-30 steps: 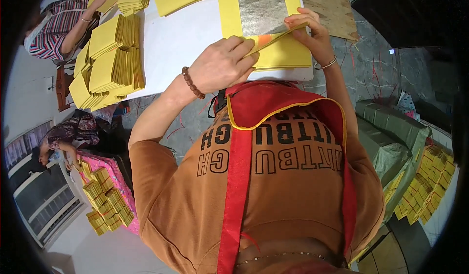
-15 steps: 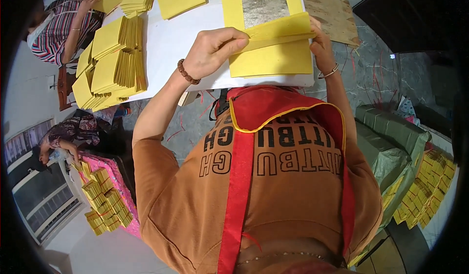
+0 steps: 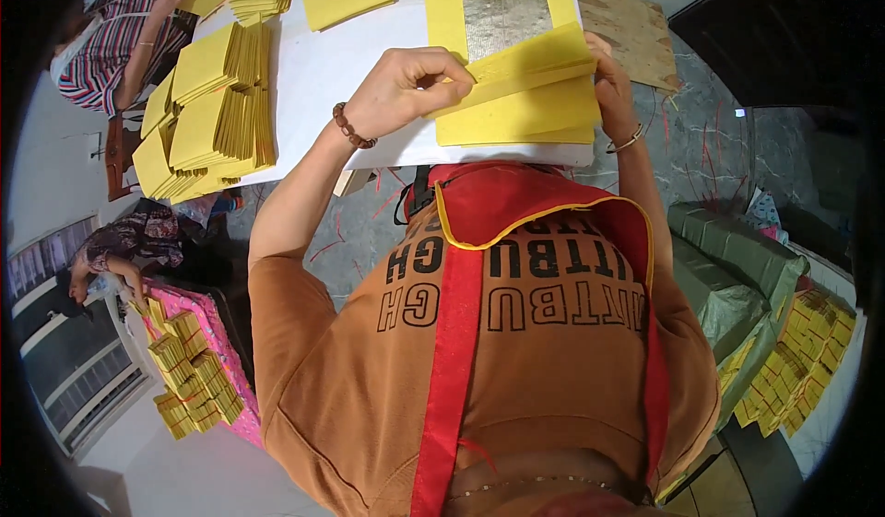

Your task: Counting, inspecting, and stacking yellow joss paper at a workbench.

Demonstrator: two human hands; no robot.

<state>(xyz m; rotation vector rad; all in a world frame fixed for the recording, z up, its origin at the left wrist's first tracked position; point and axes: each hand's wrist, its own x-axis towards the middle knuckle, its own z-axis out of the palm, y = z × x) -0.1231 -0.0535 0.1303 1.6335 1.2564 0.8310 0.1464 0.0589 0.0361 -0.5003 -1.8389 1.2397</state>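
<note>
A stack of yellow paper sheets (image 3: 516, 131) lies at the near right edge of the white table, and a folded yellow sheet (image 3: 530, 67) is raised over it at a slant. My left hand (image 3: 410, 88) pinches that folded sheet's left end between thumb and fingers. At its right end, my right hand (image 3: 612, 88) grips the edge, with some fingertips hidden by the paper. Just beyond the fold, a silver foil rectangle (image 3: 507, 25) shows on a flat yellow sheet (image 3: 444, 5).
Piles of folded yellow paper (image 3: 207, 116) stand along the left of the white table (image 3: 318, 102). A co-worker in stripes (image 3: 115, 52) handles yellow paper at far left; another person (image 3: 129, 250) is beside a pink table (image 3: 221, 351). Green-wrapped bundles (image 3: 728, 268) stand at right.
The folded sheet slants a little more, its left end lower. Both hands keep hold of it and have shifted only slightly.
</note>
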